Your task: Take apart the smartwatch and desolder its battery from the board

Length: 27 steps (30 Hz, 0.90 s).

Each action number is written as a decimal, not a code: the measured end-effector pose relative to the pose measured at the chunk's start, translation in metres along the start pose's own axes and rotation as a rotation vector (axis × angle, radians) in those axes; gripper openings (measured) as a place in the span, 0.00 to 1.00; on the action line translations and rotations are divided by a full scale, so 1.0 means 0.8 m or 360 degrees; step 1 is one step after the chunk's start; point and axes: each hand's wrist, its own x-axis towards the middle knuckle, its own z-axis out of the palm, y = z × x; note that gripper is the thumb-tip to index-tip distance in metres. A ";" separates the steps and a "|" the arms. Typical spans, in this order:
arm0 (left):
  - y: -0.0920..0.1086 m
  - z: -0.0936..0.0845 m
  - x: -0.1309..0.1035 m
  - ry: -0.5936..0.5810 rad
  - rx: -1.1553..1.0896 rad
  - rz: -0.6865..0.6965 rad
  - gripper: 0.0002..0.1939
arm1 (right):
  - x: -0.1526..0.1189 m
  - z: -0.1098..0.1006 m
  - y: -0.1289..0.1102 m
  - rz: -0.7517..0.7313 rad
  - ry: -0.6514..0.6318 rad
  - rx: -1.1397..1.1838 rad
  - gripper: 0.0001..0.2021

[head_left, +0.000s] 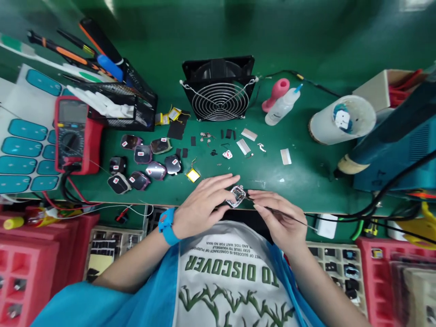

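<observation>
My left hand, with a blue band at its wrist, grips a small opened smartwatch case between thumb and fingers at the bench's front edge. Inside the silvery frame small parts show, too fine to name. In the fingers of my right hand is a slim dark tool, perhaps tweezers; its tip reaches the right side of the case. A yellow battery with wires lies beyond my left hand. Several watch faces with stickers lie to the left. Small loose parts are scattered ahead.
A black fan stands at the back, beside a clear dropper bottle. To the left are a red multimeter and a black mesh tool holder. A white cup and a blue soldering station occupy the right.
</observation>
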 end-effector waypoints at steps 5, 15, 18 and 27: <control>0.006 0.020 -0.003 0.0283 0.0264 -0.0023 0.12 | 0.018 -0.019 -0.006 0.0075 -0.0090 0.0048 0.11; -0.015 0.007 0.003 0.0036 0.0211 0.0351 0.09 | 0.067 -0.041 -0.004 0.0151 -0.0655 -0.0083 0.03; -0.018 0.012 0.005 0.0040 0.0161 0.0326 0.09 | 0.064 -0.042 -0.006 0.0129 -0.0693 -0.0148 0.03; -0.020 0.009 0.011 -0.0005 0.0050 0.0275 0.08 | 0.059 -0.044 -0.008 0.0170 -0.0674 -0.0197 0.03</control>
